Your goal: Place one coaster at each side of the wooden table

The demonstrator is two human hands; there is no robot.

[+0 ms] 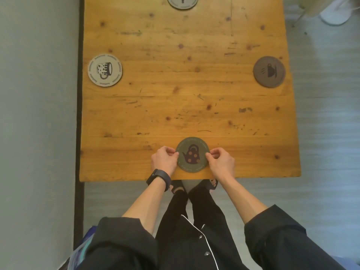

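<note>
1. Coasters sit on the wooden desk [194, 84], one at each of its four sides; the desk fills most of the view, its planks knotted and scratched, its left edge against a grey wall [37, 114].
2. Grey floor [327, 133] lies to the right of the desk and below its near edge.
3. Dark sleeves, rolled up past the elbows, and dark trousers fill the bottom of the view; the person stands at the near edge, feet just showing under it.
4. Green coaster [192, 154], with a spotted teapot on it, lies flat at the middle of the near side, close to the edge.
5. Beige coaster [105, 70], with a mug on it, lies flat at the middle of the left side.
6. Brown coaster [269, 72], with a steaming cup on it, lies flat at the middle of the right side.
7. Far coaster [182, 2], beige, lies at the far side, cut off by the top of the frame.
8. Left hand [164, 159] has its grip pinched on the green coaster's left rim, thumb and fingertips pressed together there.
9. Right hand [221, 162] has its grip pinched on the same coaster's right rim.
10. Black watch [158, 178] wraps the left wrist.
</note>
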